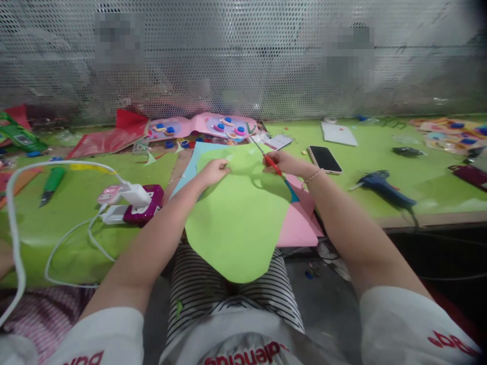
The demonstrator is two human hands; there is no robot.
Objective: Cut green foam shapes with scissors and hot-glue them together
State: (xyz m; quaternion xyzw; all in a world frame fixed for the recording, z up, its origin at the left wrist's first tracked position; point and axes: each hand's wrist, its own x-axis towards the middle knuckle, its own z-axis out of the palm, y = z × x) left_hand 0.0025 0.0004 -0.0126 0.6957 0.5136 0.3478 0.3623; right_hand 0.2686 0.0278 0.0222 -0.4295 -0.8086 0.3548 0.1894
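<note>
A large light-green paper sheet (239,223) with a rounded, cut outline lies across the table edge and hangs over my lap. My left hand (215,171) pinches its upper left part between thumb and fingers. In my right hand (283,163) is a pair of scissors (272,163) with red handles, blades pointing up and away to the left, past the sheet's upper right edge. Whether the blades are parted is too small to tell. Beneath the green sheet lie pink sheets (300,228) and a light-blue sheet (205,150).
To the right lie a phone (325,159) and a blue glue gun (386,188). At left sit a purple power adapter (143,205) with white cables and a green-handled utility knife (52,185). Pink decorated pieces (224,125) lie along the perforated metal screen (243,61).
</note>
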